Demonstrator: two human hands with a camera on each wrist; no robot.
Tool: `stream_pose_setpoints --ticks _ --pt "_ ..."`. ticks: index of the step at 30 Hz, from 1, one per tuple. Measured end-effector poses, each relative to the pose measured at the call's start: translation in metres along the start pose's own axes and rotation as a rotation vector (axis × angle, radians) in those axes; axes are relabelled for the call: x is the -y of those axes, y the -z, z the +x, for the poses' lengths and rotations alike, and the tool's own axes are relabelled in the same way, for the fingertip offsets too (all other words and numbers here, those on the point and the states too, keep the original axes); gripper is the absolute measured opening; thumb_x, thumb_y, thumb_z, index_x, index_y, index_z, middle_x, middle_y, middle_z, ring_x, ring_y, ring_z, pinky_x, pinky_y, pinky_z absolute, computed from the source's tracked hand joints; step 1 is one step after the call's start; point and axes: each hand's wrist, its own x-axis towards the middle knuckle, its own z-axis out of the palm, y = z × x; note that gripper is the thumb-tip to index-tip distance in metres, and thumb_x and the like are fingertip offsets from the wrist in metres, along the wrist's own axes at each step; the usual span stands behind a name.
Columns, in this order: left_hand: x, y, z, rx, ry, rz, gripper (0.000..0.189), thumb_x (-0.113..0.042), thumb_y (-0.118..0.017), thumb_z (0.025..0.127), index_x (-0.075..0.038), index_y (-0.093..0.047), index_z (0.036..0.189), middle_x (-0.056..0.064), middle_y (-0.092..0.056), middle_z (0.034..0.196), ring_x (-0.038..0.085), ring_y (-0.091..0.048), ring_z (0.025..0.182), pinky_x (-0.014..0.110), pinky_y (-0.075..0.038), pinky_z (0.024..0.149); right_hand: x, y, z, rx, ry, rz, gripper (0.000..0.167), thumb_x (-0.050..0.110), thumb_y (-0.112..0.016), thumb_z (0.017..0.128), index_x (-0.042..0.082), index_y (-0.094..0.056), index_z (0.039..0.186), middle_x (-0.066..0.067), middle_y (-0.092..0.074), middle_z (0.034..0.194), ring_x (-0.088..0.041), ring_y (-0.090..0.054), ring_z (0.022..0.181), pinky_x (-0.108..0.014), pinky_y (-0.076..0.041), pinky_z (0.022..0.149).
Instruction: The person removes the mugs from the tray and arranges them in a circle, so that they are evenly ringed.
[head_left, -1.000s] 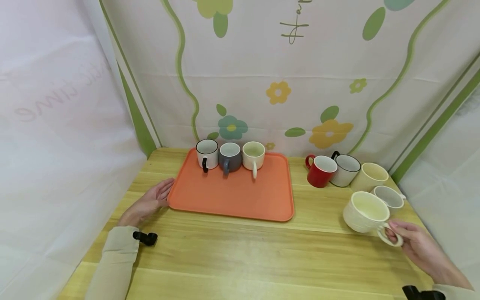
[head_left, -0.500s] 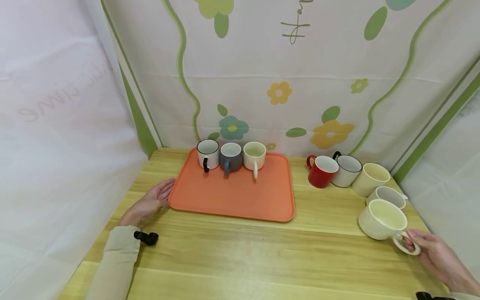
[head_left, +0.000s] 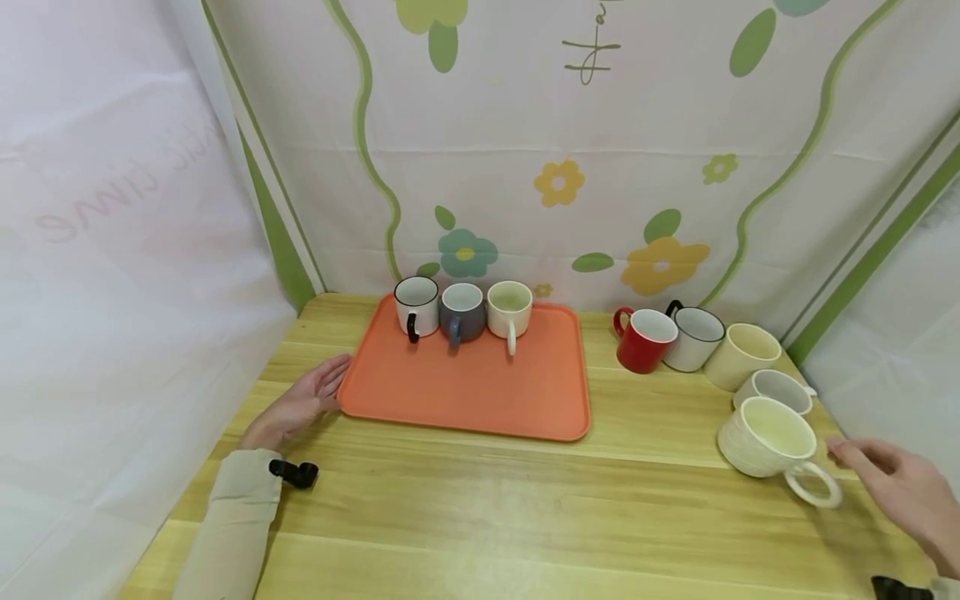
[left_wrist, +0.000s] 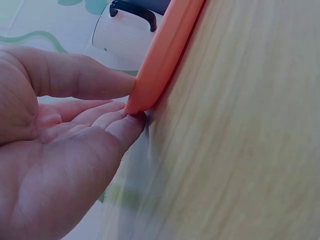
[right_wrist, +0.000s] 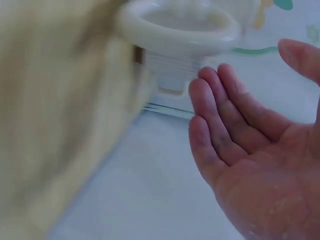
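My left hand (head_left: 298, 408) rests at the left edge of an orange tray (head_left: 465, 392), fingers extended. In the left wrist view its thumb and fingertips touch the tray's rim (left_wrist: 155, 65). My right hand (head_left: 900, 487) holds nothing and is apart from a cream mug (head_left: 757, 442) with a round handle, which stands at the right of the table. The right wrist view shows extended fingers (right_wrist: 205, 100) below the blurred mug handle (right_wrist: 182, 37). Along the tray's back stand a white mug (head_left: 417, 310) with a black handle, a blue-grey mug (head_left: 467, 323) and another cream mug (head_left: 504, 321).
Behind the cream mug at right, a white cup (head_left: 776, 392), a yellow cup (head_left: 738, 358), a white black-rimmed mug (head_left: 690, 346) and a red mug (head_left: 637, 350) form a curved row. Printed curtains (head_left: 495, 117) enclose the wooden table (head_left: 465, 517).
My right hand carried the cream mug rightward beside the white cup, then let go of its handle and drew back to the right. The left hand and tray stayed put.
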Motion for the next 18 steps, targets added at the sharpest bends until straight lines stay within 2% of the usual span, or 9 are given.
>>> stream_pose_setpoints --ticks 1,3,6,8,9,10,13,15,18 --pt "0.0 0.0 0.0 0.0 -0.001 0.001 0.097 0.022 -0.05 0.091 0.0 0.004 0.169 0.022 0.006 0.178 0.046 0.004 0.163 0.007 -0.044 0.106 0.009 0.002 -0.001 -0.049 0.014 -0.027 0.075 0.057 -0.048 0.108 -0.008 -0.056 0.142 -0.024 -0.072 0.127 -0.032 -0.066 0.109 -0.068 -0.048 0.086" --pt "0.0 0.001 0.0 -0.001 0.001 0.0 0.097 0.022 -0.05 0.091 0.0 0.004 0.169 0.021 0.006 0.178 0.045 0.004 0.163 0.006 -0.043 0.107 0.029 0.003 -0.002 -0.135 0.076 -0.07 0.073 0.056 -0.059 0.103 -0.005 -0.056 0.143 -0.029 -0.065 0.136 -0.03 -0.064 0.114 -0.066 -0.047 0.084" --pt "0.0 0.001 0.0 0.0 0.0 -0.002 0.097 0.022 -0.05 0.091 0.0 0.004 0.169 0.022 0.006 0.178 0.046 0.004 0.163 0.006 -0.043 0.107 0.063 0.001 0.002 -0.209 0.234 -0.072 0.063 0.049 -0.074 0.096 0.005 -0.063 0.14 0.017 -0.072 0.125 0.019 -0.056 0.102 -0.04 -0.051 0.087" --pt "0.0 0.001 0.001 0.001 -0.004 -0.004 0.097 0.022 -0.049 0.091 0.0 0.004 0.169 0.022 0.006 0.178 0.046 0.004 0.163 0.007 -0.044 0.106 0.09 -0.006 0.006 -0.221 0.346 -0.051 0.054 0.045 -0.08 0.093 0.012 -0.068 0.134 0.039 -0.062 0.115 0.037 -0.036 0.095 -0.019 -0.048 0.082" --pt "0.0 0.001 0.001 0.002 -0.006 -0.006 0.097 0.023 -0.049 0.091 0.0 0.005 0.169 0.022 0.006 0.177 0.046 0.005 0.163 0.007 -0.045 0.106 0.105 -0.011 0.009 -0.217 0.397 -0.039 0.05 0.042 -0.081 0.092 0.014 -0.07 0.132 0.041 -0.06 0.113 0.038 -0.038 0.096 -0.011 -0.044 0.078" --pt "0.0 0.001 0.001 0.001 -0.007 -0.007 0.097 0.023 -0.048 0.091 0.0 0.005 0.169 0.022 0.007 0.177 0.046 0.005 0.163 0.007 -0.045 0.105 0.12 -0.017 0.013 -0.212 0.451 -0.032 0.047 0.039 -0.083 0.091 0.015 -0.072 0.13 0.037 -0.066 0.115 0.037 -0.041 0.099 -0.005 -0.039 0.075" --pt "0.0 0.001 0.0 0.002 -0.01 -0.005 0.097 0.023 -0.048 0.09 0.001 0.005 0.168 0.023 0.007 0.177 0.046 0.005 0.162 0.007 -0.045 0.105 0.164 -0.041 0.024 -0.149 0.563 0.001 0.045 0.036 -0.084 0.09 0.016 -0.073 0.13 0.007 -0.075 0.125 0.025 -0.054 0.107 -0.001 -0.04 0.087" --pt "0.0 0.001 0.0 0.003 -0.01 -0.004 0.097 0.023 -0.048 0.09 0.0 0.005 0.169 0.022 0.007 0.177 0.046 0.005 0.162 0.007 -0.045 0.105 0.192 -0.059 0.034 -0.102 0.616 0.006 0.046 0.034 -0.085 0.09 0.014 -0.073 0.13 -0.009 -0.075 0.129 0.005 -0.066 0.115 -0.012 -0.047 0.095" --pt "0.001 0.001 0.0 0.008 -0.017 -0.004 0.097 0.023 -0.048 0.091 0.001 0.005 0.168 0.023 0.007 0.177 0.046 0.006 0.162 0.006 -0.044 0.106 0.228 -0.087 0.051 -0.028 0.657 0.031 0.049 0.035 -0.084 0.091 0.009 -0.072 0.132 -0.013 -0.074 0.131 -0.027 -0.07 0.124 -0.035 -0.053 0.105"
